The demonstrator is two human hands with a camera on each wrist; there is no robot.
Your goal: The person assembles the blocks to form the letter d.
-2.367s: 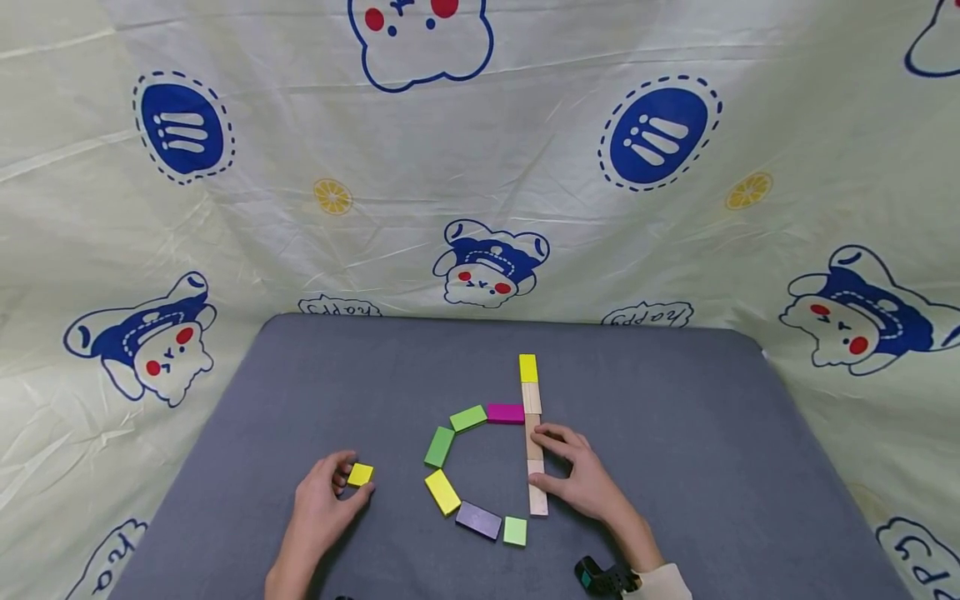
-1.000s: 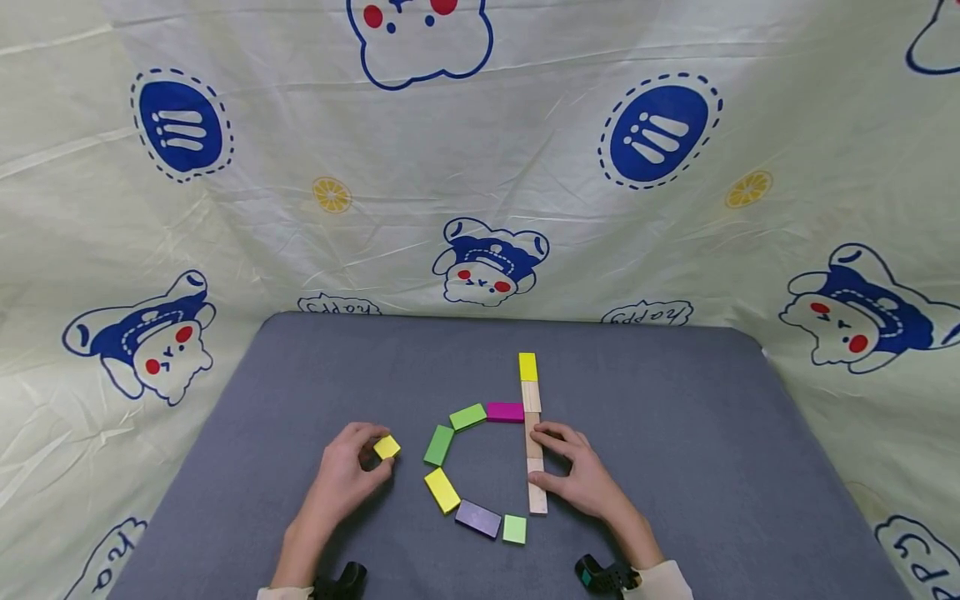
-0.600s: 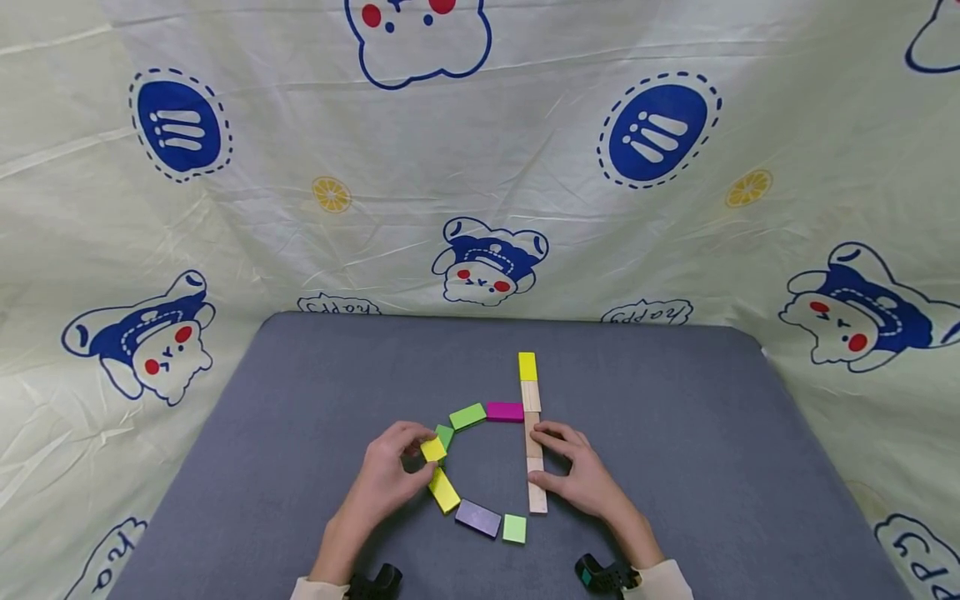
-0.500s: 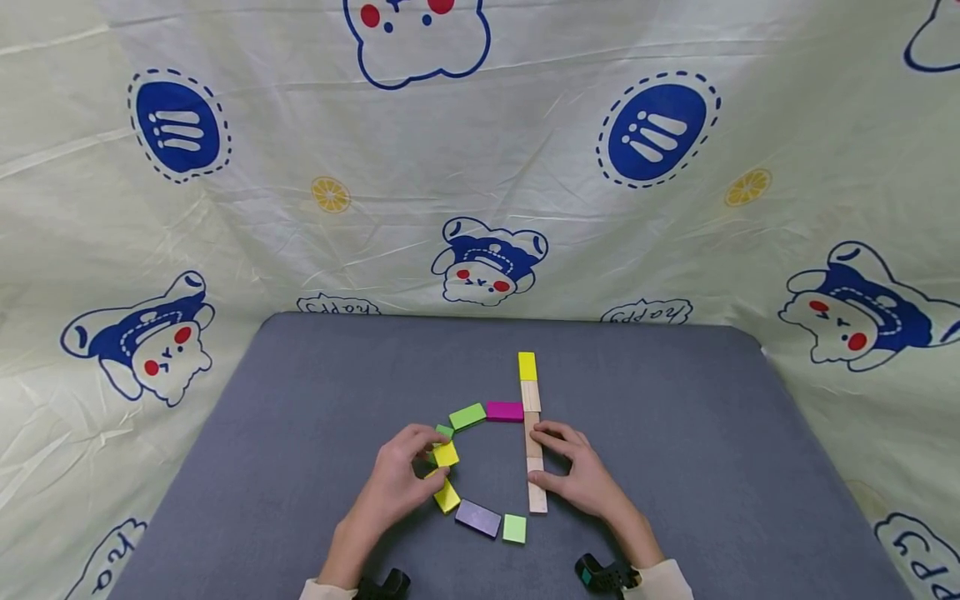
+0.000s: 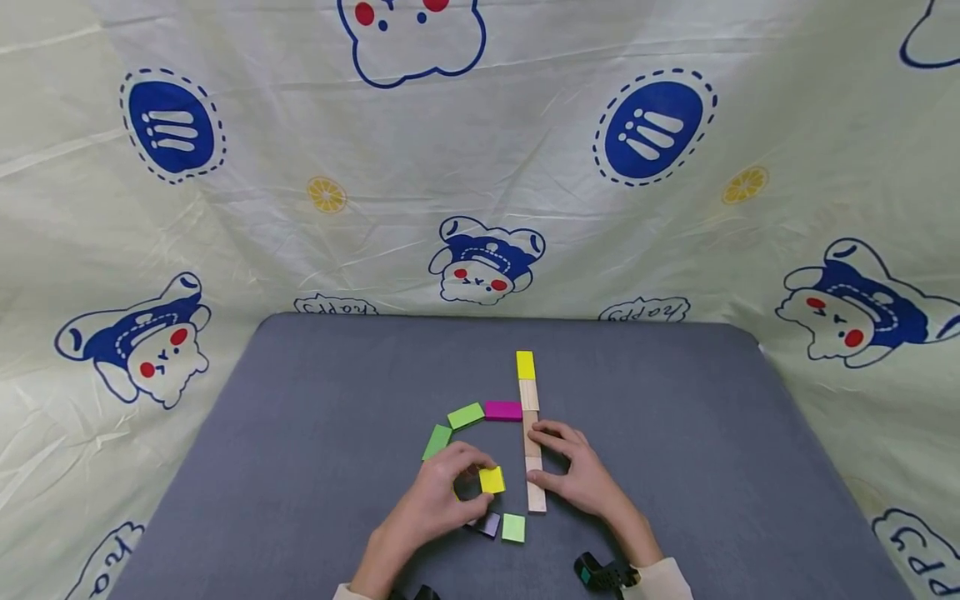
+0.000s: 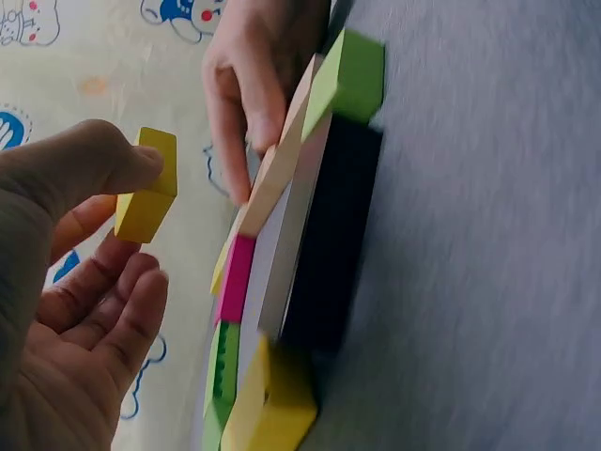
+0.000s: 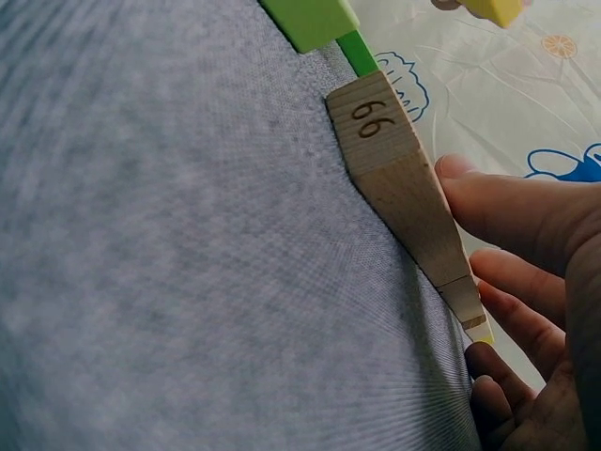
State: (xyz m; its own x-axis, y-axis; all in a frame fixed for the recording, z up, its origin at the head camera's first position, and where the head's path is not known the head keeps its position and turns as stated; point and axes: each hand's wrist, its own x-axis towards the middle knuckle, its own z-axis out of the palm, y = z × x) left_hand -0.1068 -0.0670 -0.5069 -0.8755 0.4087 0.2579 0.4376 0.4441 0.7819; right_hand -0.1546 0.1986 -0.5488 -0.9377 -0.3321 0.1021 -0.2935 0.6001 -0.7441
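Note:
A small yellow block (image 5: 492, 480) is pinched between the thumb and fingers of my left hand (image 5: 435, 493), held above the table inside a curve of blocks. My right hand (image 5: 581, 473) rests its thumb and fingertips on a straight column of plain wooden blocks (image 5: 536, 496); the nearest is marked 66 (image 7: 371, 117). Another yellow block (image 5: 525, 365) tops that column. The curve includes a magenta block (image 5: 503, 411), two green blocks, a purple block (image 5: 491, 524) and a light green block (image 5: 513, 528). My left hand mostly hides the curve's yellow block (image 6: 268, 404) in the head view.
A grey cloth-covered table (image 5: 337, 375) lies beneath everything. Behind it hangs a pale printed sheet (image 5: 480, 150). A black wrist device (image 5: 600, 573) sits on my right wrist near the table's front.
My left hand has carried the small yellow block rightward from the table's left side, across the curve to its inside. My right hand stays on the wooden column.

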